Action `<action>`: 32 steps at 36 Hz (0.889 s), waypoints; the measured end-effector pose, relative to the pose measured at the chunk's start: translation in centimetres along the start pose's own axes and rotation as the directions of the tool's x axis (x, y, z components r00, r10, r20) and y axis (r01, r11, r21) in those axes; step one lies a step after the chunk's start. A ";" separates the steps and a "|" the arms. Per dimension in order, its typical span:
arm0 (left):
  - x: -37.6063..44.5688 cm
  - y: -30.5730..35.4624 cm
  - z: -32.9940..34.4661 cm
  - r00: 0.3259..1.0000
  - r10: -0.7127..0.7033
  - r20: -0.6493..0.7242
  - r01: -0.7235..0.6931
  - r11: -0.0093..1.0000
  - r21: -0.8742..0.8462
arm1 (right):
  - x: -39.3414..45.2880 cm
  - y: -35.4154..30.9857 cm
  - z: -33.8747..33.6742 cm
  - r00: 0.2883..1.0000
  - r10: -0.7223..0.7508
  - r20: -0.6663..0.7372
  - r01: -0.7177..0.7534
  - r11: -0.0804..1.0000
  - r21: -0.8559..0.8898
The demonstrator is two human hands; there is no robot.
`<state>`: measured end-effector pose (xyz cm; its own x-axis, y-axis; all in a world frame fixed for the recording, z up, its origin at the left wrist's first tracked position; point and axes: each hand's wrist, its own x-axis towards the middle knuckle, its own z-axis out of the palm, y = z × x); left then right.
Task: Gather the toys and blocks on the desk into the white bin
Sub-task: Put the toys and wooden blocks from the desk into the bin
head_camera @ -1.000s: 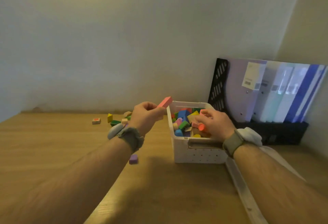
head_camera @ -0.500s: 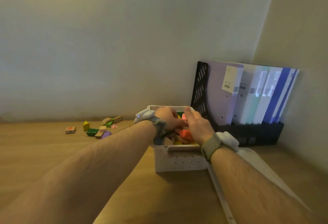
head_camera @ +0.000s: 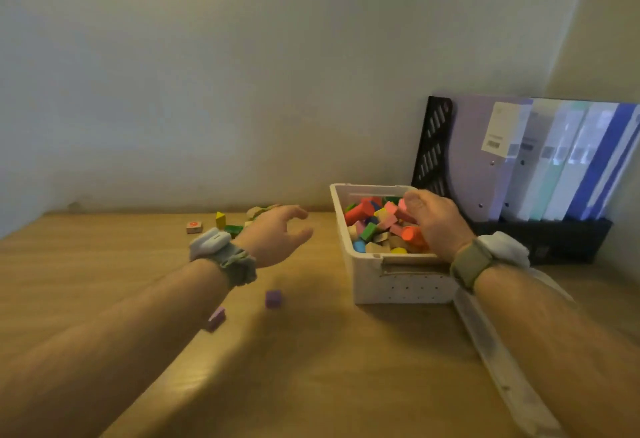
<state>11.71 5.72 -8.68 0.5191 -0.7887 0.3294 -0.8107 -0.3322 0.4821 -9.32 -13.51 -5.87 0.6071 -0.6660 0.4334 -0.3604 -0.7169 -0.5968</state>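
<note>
On the surface (head_camera: pixel 311 368) the white bin (head_camera: pixel 398 281) sits right of centre, its long axis running away from us toward the wall, heaped with blocks. Our right hand (head_camera: pixel 434 222) rests in the bin on the pile; its fingers curl down among the blocks, but we cannot tell whether they grip one. Our left hand (head_camera: pixel 277 235) hangs above the surface just left of the bin, fingers loosely curled, holding nothing. Beyond it, near the wall, lies a small cluster of blocks (head_camera: pixel 228 224). Two purple blocks (head_camera: pixel 273 299) lie nearer us, beside our left forearm. Behind the bin stands a black file rack (head_camera: pixel 433 146) with folders.
</note>
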 end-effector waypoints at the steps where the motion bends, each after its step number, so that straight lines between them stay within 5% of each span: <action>1: -1.3 -1.6 -0.5 0.999 -0.034 0.042 0.032 0.999 0.037 | 0.0 -0.3 0.3 1.000 -0.005 -0.005 0.004 0.999 -0.034; 8: -7.4 -6.8 -1.4 0.958 -0.188 0.218 0.170 0.981 0.096 | 0.3 -3.7 2.3 0.981 -0.032 -0.191 -0.003 0.983 -0.182; 11: -9.2 -6.9 0.4 0.936 -0.120 0.332 0.039 0.970 0.240 | -0.7 -7.3 5.3 0.930 -0.106 -0.351 0.049 0.985 -0.168; 14: -8.9 -6.1 2.3 0.948 -0.003 0.318 -0.102 0.944 0.314 | -1.0 -10.4 8.1 0.955 -0.222 -0.196 0.191 0.968 -0.163; 18: -6.5 -6.1 2.8 0.967 0.019 0.254 -0.120 0.913 0.389 | -1.3 -12.4 12.0 0.955 -0.293 -0.056 0.282 0.948 -0.149; 26: -1.1 -13.2 1.6 0.966 -0.239 -0.097 0.256 0.843 0.474 | -0.7 -11.6 19.4 0.985 0.063 0.163 -0.031 0.980 -0.196; 32: 2.9 -18.7 0.3 0.927 -0.363 -0.091 0.358 0.791 0.496 | 0.3 -11.1 23.4 0.930 0.183 0.320 -0.090 0.955 -0.283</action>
<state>28.27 9.48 -17.01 0.8003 -0.5637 0.2043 -0.5894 -0.8021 0.0962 11.41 -0.96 -14.91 0.7252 -0.6841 0.0779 -0.5992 -0.6829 -0.4178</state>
